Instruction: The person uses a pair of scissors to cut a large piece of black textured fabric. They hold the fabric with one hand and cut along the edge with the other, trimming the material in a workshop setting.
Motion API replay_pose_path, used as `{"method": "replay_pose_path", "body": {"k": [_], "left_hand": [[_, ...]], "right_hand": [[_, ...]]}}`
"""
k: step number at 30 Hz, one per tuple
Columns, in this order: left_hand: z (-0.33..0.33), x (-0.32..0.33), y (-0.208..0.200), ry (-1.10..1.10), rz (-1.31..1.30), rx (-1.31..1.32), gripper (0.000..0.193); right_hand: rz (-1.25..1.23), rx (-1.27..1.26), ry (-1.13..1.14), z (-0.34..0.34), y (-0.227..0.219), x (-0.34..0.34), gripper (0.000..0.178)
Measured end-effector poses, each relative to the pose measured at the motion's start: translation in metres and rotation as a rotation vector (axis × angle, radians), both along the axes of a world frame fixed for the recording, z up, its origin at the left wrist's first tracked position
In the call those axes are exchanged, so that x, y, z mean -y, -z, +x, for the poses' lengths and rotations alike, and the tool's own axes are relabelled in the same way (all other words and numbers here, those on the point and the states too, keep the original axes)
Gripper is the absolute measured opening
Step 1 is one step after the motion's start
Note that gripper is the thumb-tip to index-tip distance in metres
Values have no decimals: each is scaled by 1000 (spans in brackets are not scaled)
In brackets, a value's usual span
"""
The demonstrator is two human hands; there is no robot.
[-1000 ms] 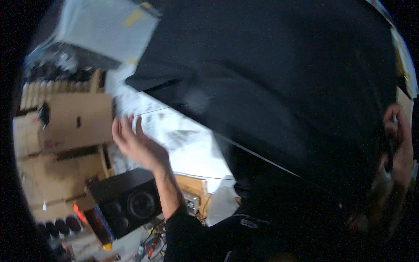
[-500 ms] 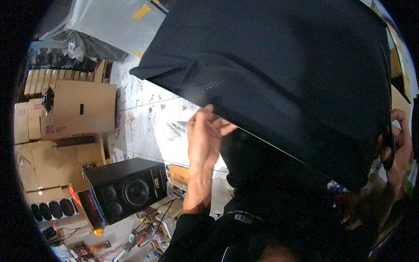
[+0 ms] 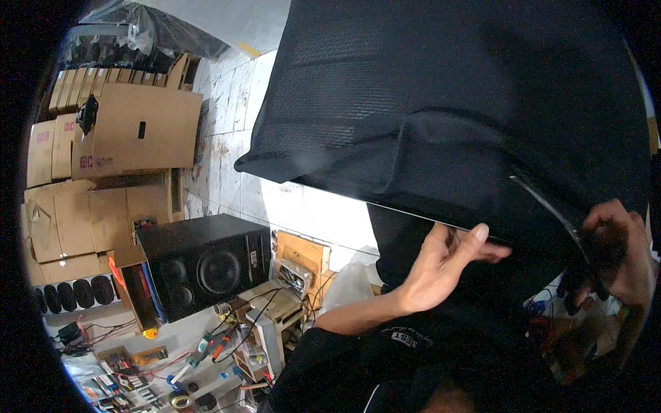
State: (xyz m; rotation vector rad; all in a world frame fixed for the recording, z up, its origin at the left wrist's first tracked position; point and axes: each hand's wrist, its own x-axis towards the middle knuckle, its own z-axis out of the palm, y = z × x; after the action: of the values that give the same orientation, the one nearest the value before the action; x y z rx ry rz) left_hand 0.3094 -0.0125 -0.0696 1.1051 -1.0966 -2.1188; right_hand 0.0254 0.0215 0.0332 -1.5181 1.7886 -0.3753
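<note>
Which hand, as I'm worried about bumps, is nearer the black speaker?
Left. The left hand is right of the black speaker, by the edge of the black fabric; the right hand is farther right.

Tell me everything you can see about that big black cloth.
The black cloth looks woven, with a ribbed sheen toward its left and raised folds across it. It runs off the picture's top; its lower edge is mostly straight. The left hand is at that edge; a long blade held by the right hand overlaps it, contact unclear.
</note>
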Motion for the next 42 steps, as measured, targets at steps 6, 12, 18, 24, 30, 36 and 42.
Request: {"method": "replay_pose_path", "body": {"k": [6, 12, 18, 24, 30, 36, 42], "left_hand": [[92, 46, -60, 120, -688, 236, 13], [103, 150, -80, 349, -1233, 894, 53], [89, 168, -69, 633, -967, 879, 65], [82, 188, -59, 720, -1173, 458, 31], [88, 191, -60, 699, -955, 625, 31], [80, 193, -58, 686, -854, 683, 39], [81, 196, -62, 760, -894, 607, 44]], "right_hand": [[467, -206, -180, 38, -21, 63, 38], [435, 27, -625, 60, -9, 102, 51], [455, 129, -798, 69, 7, 119, 54], [400, 77, -908, 73, 7, 127, 57], [386, 82, -936, 86, 7, 133, 54], [265, 144, -977, 90, 10, 134, 53], [158, 170, -995, 95, 18, 133, 50]]}}
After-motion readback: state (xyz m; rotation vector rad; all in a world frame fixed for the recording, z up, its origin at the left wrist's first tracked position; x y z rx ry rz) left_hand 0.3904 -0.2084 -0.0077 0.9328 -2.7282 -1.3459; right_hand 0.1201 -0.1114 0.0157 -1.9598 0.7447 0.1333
